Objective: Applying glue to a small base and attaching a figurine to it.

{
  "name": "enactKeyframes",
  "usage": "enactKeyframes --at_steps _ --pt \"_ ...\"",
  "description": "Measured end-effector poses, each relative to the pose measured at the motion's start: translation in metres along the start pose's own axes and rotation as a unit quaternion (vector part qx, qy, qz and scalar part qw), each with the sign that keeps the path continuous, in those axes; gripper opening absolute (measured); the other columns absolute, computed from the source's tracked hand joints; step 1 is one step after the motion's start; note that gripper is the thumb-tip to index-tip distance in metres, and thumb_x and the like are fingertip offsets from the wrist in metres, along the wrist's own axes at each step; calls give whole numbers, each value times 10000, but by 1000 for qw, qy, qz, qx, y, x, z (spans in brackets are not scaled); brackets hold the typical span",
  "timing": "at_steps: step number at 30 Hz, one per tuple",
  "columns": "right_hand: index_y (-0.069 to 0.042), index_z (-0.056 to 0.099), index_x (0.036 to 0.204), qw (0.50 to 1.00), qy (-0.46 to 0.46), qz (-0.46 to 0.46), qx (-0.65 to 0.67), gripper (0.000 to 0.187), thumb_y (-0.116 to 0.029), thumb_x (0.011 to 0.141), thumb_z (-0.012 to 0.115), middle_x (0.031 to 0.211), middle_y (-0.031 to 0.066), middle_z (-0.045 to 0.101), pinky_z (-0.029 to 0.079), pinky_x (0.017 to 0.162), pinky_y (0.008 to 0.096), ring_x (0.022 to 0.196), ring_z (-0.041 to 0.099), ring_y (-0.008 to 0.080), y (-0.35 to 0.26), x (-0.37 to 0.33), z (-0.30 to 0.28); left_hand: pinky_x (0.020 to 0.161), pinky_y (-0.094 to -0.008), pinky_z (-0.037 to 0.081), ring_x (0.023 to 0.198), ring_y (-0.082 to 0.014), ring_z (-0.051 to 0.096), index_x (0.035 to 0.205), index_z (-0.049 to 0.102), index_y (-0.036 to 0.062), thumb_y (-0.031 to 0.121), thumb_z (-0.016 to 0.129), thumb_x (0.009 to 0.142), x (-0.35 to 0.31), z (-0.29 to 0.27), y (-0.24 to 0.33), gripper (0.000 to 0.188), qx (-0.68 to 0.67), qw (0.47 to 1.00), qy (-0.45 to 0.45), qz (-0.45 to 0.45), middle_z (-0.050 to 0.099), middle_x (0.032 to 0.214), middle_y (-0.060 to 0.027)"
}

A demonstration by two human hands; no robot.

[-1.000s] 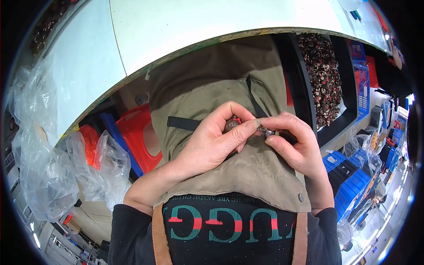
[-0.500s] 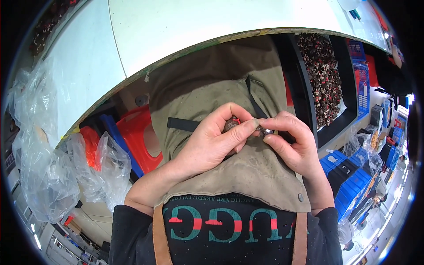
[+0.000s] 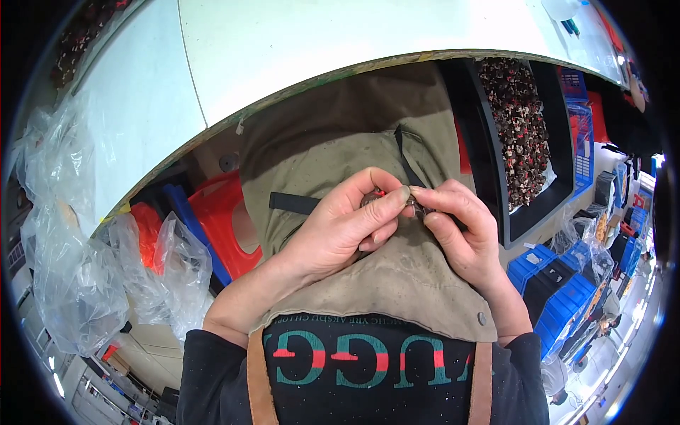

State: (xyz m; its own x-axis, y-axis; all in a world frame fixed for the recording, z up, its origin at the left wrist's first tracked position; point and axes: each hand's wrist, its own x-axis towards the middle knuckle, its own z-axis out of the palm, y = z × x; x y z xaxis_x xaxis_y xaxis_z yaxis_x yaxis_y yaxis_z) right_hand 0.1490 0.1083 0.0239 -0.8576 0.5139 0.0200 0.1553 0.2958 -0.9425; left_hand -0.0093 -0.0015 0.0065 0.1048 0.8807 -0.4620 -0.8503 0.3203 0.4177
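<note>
Over my lap, my left hand point(image 3: 350, 218) is closed around a small dark brown piece with a bit of red point(image 3: 370, 199); most of it is hidden by the fingers. My right hand point(image 3: 462, 225) meets the left at the fingertips, its thumb and forefinger pinching a dark, shiny end point(image 3: 418, 210) beside the left thumb. Whether that end belongs to the same piece I cannot tell. Beneath both hands lies the olive-brown apron point(image 3: 340, 156), with black straps across it.
A pale worktable point(image 3: 319, 35) curves across the top. To the right stands a black tray point(image 3: 504, 177) full of small brown, red and cream pieces point(image 3: 520, 134), with blue crates point(image 3: 559, 297) below. Clear plastic bags point(image 3: 67, 262) hang at left, near a red stool point(image 3: 219, 219).
My right hand has shifted slightly left and turned a little at the fingertips. The left fingers have resettled around the small brown piece, which shows less now.
</note>
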Motion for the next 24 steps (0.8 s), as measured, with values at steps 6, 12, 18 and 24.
enactKeyframes --at_steps 6,12,18,24 --pt "-6 584 1127 989 -2 106 99 269 -58 866 544 812 41 547 396 631 215 700 498 105 -6 2 -3 477 -160 297 583 -30 389 1013 474 73 220 521 929 1 0 0 176 -1 1000 2 -6 560 893 -51" --pt "-16 564 1161 985 3 152 80 310 -85 859 560 824 30 533 391 648 203 719 490 98 -13 1 -3 457 -159 252 562 -24 367 964 478 67 201 514 931 -2 1 0 143 2 1000 21 -3 550 885 -14" --pt "-20 555 1165 991 -49 112 46 324 -85 848 568 887 27 535 381 692 209 776 477 94 -9 5 1 479 -158 299 593 -37 397 1014 479 73 225 525 927 0 -10 -2 181 -13 1000 5 -7 554 889 -45" --pt "-20 553 1163 989 -43 119 78 336 -60 831 584 931 38 549 388 706 222 793 490 103 -12 7 2 478 -158 296 591 -37 395 1018 481 71 231 527 926 -1 -9 2 190 -10 1000 1 -3 548 877 -38"
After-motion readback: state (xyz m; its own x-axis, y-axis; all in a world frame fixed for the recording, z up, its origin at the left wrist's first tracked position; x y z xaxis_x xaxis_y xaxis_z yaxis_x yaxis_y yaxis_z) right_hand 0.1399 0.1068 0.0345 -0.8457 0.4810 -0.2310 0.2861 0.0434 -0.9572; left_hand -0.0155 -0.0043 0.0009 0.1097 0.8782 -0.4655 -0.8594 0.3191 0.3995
